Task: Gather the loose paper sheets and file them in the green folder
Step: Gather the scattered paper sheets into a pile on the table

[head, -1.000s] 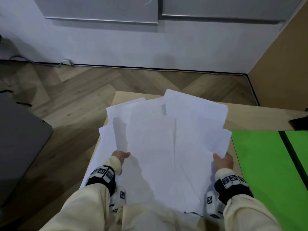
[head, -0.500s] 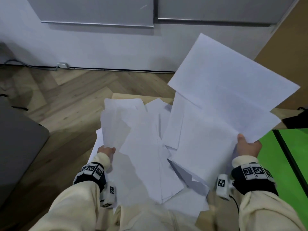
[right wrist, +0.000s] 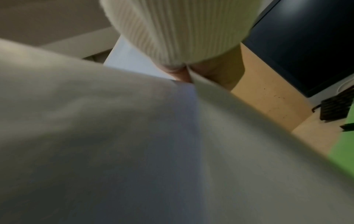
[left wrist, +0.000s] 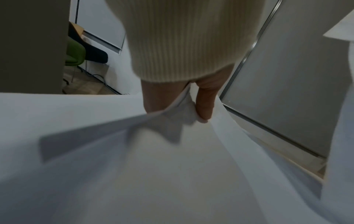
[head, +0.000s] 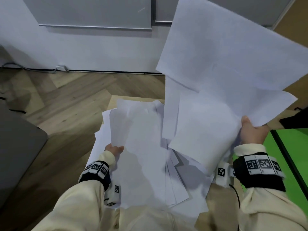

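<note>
While curling limply, thin white sheets (head: pixel 216 67) fan unevenly.

The loose flat paper sheets (head: pixel 216 67) are plain white, without print. The flat plastic folder (head: pixel 298 147) is bright green with a dark stripe. The ribbed knitted sleeves (head: pixel 260 212) are cream. The fabric wrist bands (head: pixel 260 177) are black, with white tags in black square patterns. The wooden floor (head: pixel 66 100) shows a brown herringbone pattern.

green folder (head: pixel 296 155) cut off at rt edge, rt hand (head: pixel 252 133) fingers behind paper sheets (head: pixel 216 80)
</note>
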Action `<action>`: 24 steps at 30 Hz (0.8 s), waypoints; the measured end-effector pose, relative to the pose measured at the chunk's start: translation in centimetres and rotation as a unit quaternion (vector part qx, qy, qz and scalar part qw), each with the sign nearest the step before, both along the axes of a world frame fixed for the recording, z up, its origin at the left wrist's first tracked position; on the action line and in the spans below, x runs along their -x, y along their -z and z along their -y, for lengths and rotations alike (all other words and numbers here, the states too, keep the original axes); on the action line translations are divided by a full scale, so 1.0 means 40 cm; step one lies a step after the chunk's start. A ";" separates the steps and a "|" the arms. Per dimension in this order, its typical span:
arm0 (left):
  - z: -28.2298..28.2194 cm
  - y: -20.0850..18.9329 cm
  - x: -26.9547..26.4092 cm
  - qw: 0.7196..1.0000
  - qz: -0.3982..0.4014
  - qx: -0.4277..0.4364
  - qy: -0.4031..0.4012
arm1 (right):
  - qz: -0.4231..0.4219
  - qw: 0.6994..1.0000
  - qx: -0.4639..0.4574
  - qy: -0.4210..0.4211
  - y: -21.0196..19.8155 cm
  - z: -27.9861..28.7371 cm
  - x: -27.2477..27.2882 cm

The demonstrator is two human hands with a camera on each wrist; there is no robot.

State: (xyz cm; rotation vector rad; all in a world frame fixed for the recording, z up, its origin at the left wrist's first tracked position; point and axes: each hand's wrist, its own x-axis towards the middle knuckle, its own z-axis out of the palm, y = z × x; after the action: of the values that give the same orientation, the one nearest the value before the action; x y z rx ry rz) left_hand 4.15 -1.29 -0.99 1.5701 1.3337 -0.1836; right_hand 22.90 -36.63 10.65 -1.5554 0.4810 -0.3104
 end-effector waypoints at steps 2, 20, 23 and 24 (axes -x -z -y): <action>0.007 0.001 -0.004 1.000 0.003 0.000 0.003 | -0.002 1.000 -0.011 0.011 -0.011 -0.007 -0.003; 0.027 0.059 0.018 0.973 0.083 0.212 -0.030 | -0.176 0.976 0.036 -0.120 0.197 -0.061 0.143; 0.042 0.024 0.026 0.955 0.090 0.278 -0.049 | -0.243 0.953 0.074 -0.164 0.302 -0.076 0.201; 0.047 0.020 0.026 0.958 0.077 0.274 -0.029 | -0.254 0.947 0.088 -0.178 0.336 -0.083 0.215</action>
State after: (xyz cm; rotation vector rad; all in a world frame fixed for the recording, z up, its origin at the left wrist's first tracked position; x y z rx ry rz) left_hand 3.13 -3.19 -1.80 1.0518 1.0844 -0.3550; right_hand 14.29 -33.29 -2.77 -1.8650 0.5665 0.3466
